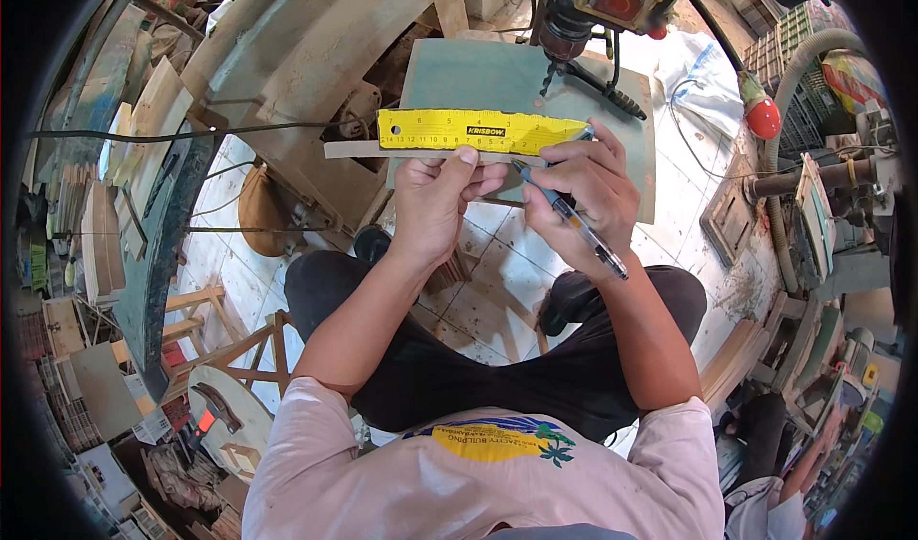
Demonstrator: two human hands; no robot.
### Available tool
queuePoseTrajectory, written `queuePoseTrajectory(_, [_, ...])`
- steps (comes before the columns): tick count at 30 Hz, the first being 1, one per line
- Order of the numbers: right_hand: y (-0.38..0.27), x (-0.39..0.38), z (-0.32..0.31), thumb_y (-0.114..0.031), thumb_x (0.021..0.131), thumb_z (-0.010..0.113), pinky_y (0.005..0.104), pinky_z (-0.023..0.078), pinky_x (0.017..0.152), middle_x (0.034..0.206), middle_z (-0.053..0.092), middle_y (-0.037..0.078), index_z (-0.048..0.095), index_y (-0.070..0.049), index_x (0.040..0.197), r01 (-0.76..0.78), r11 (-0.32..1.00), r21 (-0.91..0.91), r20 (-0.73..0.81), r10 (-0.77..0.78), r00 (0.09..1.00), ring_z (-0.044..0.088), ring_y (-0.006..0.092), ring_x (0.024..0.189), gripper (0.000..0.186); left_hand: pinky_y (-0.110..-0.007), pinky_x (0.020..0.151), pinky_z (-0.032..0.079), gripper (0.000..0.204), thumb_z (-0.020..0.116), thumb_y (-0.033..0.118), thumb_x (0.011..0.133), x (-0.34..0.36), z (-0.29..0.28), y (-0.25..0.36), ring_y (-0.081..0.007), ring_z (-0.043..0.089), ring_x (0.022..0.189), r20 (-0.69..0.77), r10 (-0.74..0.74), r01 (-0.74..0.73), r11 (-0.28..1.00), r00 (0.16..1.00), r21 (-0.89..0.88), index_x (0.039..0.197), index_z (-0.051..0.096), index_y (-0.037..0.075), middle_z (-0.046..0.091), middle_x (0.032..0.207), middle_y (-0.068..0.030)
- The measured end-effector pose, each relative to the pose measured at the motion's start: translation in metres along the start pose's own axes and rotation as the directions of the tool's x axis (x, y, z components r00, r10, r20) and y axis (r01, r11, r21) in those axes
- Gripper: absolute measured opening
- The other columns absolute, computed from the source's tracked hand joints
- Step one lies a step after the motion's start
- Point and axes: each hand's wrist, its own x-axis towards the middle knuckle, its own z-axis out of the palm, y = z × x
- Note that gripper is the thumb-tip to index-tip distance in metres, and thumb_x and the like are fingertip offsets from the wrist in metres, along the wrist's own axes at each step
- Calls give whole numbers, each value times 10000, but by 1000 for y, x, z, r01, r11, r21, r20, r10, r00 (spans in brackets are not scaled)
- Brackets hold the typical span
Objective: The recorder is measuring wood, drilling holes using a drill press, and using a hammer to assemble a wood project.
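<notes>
Left hand: thumb and fingers pinch strip and ruler near the middle, thumb uppermost.

Right hand: fingers curled together round a pen, its tip at the strip's near side; upper fingers reach the ruler's right end (whether they press on it, cannot tell).

Strip: one, thin, pale brown, held level across the view over the near part of the board, its left end jutting past the ruler.

Ruler: one, yellow, laid lengthwise along the strip.

Pen: one, clear barrel, dark grip, slanting.

Board: one, grey-green, beneath the drill bit, which points down just beyond the ruler.

Knob: one, red, round, right of the board.
</notes>
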Motion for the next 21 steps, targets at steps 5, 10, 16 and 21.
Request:
queuePoseTrajectory(5, [1, 0, 0, -79, 587, 819, 462, 396, 1049, 809, 688, 11, 673, -162, 767, -12, 1000, 1, 13, 12, 1000, 672, 167, 829, 246, -294, 754, 595, 183, 565, 107, 983, 0, 0, -1, -190, 710, 838, 7, 11, -11, 1000, 1000, 14, 1076, 657, -20, 708, 988, -149])
queuePoseTrajectory(10, [1, -2, 0, -84, 591, 819, 456, 396, 1049, 809, 688, 8, 678, -162, 771, -22, 1000, -4, 15, 22, 1000, 671, 163, 830, 241, -290, 747, 593, 180, 557, 100, 985, 0, 1, -2, -190, 709, 830, -6, 9, -9, 1000, 1000, 7, 1078, 650, -23, 705, 981, -148])
queuePoseTrajectory(16, [2, -2, 1, -85, 592, 820, 451, 397, 1046, 805, 687, 4, 679, -161, 773, -23, 1000, -20, 18, 23, 1000, 671, 155, 830, 242, -291, 743, 592, 177, 564, 104, 982, -1, 1, -2, -187, 708, 824, -4, 11, -11, 1000, 1000, 17, 1072, 651, -21, 705, 973, -144])
queuePoseTrajectory(21, [1, -2, 1, -90, 590, 826, 447, 402, 1038, 804, 686, -2, 680, -163, 775, -25, 999, -34, 18, 26, 999, 671, 153, 834, 247, -291, 740, 592, 174, 567, 103, 981, 0, 0, -3, -187, 707, 818, -16, 3, -3, 1000, 1000, 14, 1070, 652, -19, 707, 963, -142])
